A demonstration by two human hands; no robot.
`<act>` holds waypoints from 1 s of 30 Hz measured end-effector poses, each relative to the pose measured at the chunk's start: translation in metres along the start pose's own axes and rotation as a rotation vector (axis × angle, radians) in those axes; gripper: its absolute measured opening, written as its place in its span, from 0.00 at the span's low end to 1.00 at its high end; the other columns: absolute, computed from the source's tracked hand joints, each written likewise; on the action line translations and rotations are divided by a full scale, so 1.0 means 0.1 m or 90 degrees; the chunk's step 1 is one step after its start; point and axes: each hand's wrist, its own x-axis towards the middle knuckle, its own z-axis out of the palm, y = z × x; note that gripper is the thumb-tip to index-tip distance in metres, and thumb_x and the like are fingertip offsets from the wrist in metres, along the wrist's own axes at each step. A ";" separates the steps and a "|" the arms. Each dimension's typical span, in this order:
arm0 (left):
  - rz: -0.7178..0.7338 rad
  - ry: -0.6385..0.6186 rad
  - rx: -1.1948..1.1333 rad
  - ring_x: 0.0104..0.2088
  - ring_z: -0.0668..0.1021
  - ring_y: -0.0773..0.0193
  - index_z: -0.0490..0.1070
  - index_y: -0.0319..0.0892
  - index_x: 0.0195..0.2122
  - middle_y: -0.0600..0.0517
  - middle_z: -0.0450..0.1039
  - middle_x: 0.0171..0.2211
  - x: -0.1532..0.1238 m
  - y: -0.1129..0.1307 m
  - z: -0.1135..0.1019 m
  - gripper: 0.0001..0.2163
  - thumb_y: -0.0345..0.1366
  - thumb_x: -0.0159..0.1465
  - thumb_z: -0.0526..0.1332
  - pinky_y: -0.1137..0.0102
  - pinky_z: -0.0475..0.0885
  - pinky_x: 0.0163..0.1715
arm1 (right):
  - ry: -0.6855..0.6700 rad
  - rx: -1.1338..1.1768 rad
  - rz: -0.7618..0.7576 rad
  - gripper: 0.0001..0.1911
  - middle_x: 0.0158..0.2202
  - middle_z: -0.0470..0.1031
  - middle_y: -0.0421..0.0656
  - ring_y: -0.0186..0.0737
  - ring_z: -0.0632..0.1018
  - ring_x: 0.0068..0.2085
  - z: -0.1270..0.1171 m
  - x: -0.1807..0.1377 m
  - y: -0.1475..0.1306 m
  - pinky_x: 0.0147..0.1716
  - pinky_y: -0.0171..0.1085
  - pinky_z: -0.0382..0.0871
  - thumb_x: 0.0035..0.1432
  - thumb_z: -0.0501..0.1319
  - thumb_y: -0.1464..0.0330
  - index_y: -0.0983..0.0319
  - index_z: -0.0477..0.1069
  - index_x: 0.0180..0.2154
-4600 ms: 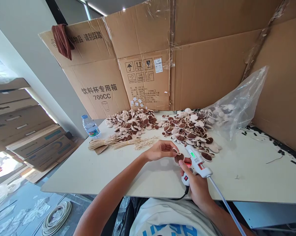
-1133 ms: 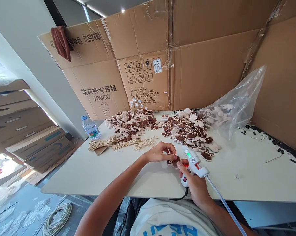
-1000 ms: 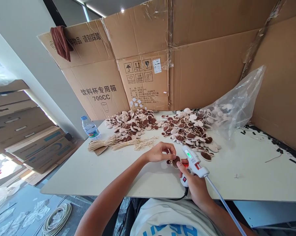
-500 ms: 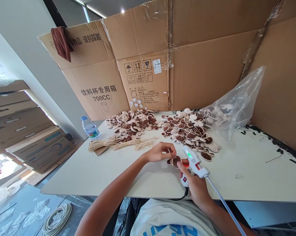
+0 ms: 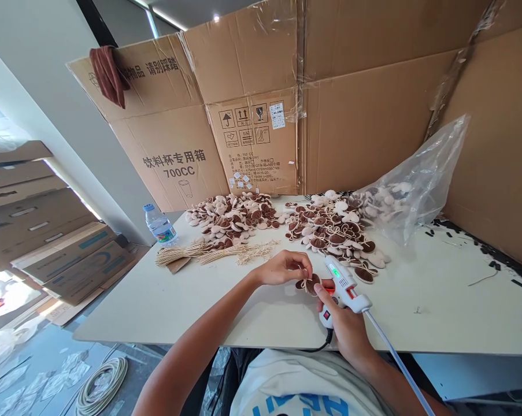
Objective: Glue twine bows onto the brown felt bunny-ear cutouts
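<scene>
My left hand [image 5: 282, 268] pinches a small twine bow against a brown mushroom-shaped piece [image 5: 311, 284] lying on the white table [image 5: 200, 300]. My right hand [image 5: 345, 326] grips a white hot glue gun [image 5: 343, 287] with a green light on top. Its forefinger reaches forward to touch the brown piece. A clear glue stick [image 5: 395, 355] juts from the back of the gun. The gun's nozzle lies just right of the piece.
Two heaps of brown and cream pieces [image 5: 232, 216] [image 5: 334, 228] lie further back, beside a clear plastic bag [image 5: 417, 182]. Twine bundles [image 5: 200, 252] and a water bottle [image 5: 160, 225] sit on the left. Cardboard walls [image 5: 261, 115] ring the table. Black scraps [image 5: 481, 248] litter the right.
My left hand has turned the brown piece and now presses the bow onto it. The right forefinger has come forward onto the piece. Over the last second almost nothing moves.
</scene>
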 end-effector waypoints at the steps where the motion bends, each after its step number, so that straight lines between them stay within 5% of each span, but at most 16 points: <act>1: -0.001 -0.005 -0.009 0.35 0.76 0.65 0.75 0.36 0.36 0.47 0.72 0.36 0.00 0.00 0.00 0.15 0.46 0.64 0.67 0.71 0.72 0.36 | 0.001 -0.001 0.000 0.21 0.22 0.71 0.34 0.37 0.69 0.25 0.00 0.00 0.00 0.24 0.35 0.61 0.55 0.70 0.50 0.57 0.74 0.41; 24: -0.038 0.018 -0.073 0.33 0.76 0.66 0.73 0.37 0.40 0.46 0.76 0.36 0.02 -0.02 0.04 0.19 0.49 0.60 0.71 0.71 0.71 0.35 | -0.024 0.006 -0.023 0.19 0.22 0.70 0.34 0.36 0.66 0.24 0.00 0.02 0.01 0.23 0.35 0.60 0.56 0.70 0.51 0.57 0.73 0.39; 30: -0.086 -0.049 -0.087 0.32 0.78 0.66 0.73 0.37 0.43 0.46 0.77 0.36 0.01 -0.02 0.01 0.19 0.49 0.63 0.69 0.71 0.71 0.34 | -0.028 0.010 -0.024 0.18 0.23 0.71 0.35 0.37 0.67 0.25 -0.01 0.01 0.03 0.24 0.35 0.61 0.55 0.70 0.51 0.57 0.74 0.38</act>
